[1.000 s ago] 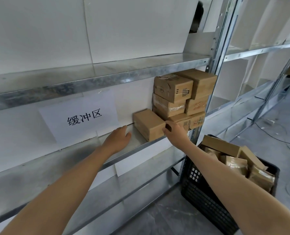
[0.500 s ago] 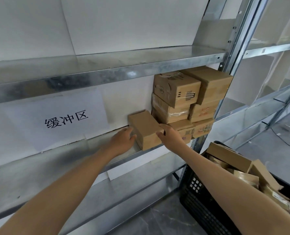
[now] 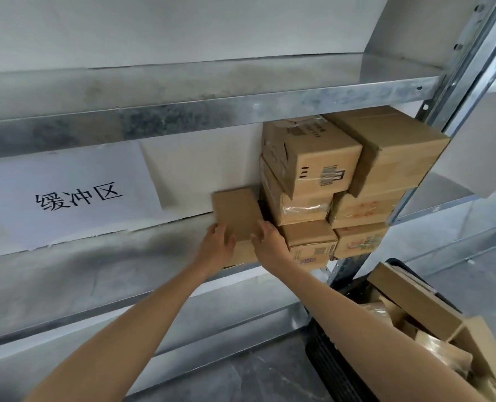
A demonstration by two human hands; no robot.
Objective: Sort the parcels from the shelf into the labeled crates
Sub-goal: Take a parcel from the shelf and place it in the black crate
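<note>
1. Head view. The parcel (image 3: 236,213) is a small plain brown cardboard box. Its top face is bare, with no label or tape visible.
2. It sits at the front edge of the middle shelf (image 3: 96,274), hard against the left side of a stack of boxes (image 3: 342,184). Cannot tell whether it is lifted clear of the deck.
3. The left hand (image 3: 216,249) grips the parcel's near left corner, fingers curled over the top face.
4. The right hand (image 3: 270,245) grips the near right corner, thumb on top, wedged beside the lowest stacked box.
5. A paper sign (image 3: 75,198) with printed characters hangs on the back panel to the left.
6. A black crate (image 3: 336,369) stands lower right, under the right forearm, holding loose cartons (image 3: 415,303).
</note>
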